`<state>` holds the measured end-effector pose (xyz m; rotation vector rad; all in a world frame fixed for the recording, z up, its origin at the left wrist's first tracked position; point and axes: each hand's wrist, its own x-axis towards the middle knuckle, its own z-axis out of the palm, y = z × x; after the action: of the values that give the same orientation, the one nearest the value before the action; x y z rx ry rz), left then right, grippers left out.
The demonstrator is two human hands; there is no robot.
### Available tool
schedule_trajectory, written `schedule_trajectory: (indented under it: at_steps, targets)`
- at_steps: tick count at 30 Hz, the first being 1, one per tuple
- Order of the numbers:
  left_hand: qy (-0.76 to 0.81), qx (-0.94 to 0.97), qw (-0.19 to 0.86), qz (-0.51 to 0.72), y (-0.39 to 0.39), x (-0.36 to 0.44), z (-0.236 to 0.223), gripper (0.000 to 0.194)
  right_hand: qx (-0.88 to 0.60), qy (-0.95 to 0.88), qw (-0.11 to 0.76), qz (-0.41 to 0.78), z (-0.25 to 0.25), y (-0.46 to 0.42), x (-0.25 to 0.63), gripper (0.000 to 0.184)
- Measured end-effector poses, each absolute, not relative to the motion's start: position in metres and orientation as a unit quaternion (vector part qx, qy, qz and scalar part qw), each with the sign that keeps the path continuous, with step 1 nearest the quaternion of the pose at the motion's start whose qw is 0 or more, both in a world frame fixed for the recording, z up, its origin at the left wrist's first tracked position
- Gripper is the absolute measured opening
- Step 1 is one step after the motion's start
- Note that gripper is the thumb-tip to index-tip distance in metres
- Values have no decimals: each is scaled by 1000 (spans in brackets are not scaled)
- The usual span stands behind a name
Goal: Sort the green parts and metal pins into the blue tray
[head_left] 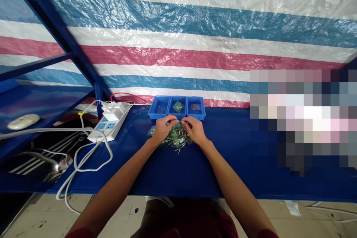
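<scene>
On the blue table lies a pile of small silvery metal pins (184,141) mixed with green-tinted plastic bags (175,139). My left hand (164,128) reaches over the pile's left side with its fingertips pinched together. From the right, my right hand (194,128) meets it with fingers curled and closed the same way. Whatever is between the fingertips is too small and hidden to make out. Just beyond both hands stands a blue three-part tray (169,114). A green bag (177,106) sits in its middle compartment, small pins (196,107) in the right one, and a tiny piece in the left.
To the left, a white power strip (107,128) holds white plugs (113,111), with loose white cables (107,163) running over the table edge. A blue metal frame (60,37) rises at left. Striped plastic sheeting (178,57) hangs behind. A blurred-out patch covers the right.
</scene>
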<state>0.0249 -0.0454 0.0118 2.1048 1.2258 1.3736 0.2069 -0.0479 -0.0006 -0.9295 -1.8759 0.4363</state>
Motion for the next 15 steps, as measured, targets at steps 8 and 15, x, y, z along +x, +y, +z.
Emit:
schedule_trajectory:
  at_steps: [8, 15]
  targets:
    - [412, 707, 177, 547, -47, 25, 14, 23, -420, -754, 476, 169, 0, -50, 201, 35]
    - [500, 693, -93, 512, -10, -11, 20, 31, -451, -556, 696, 55, 62, -68, 255, 36]
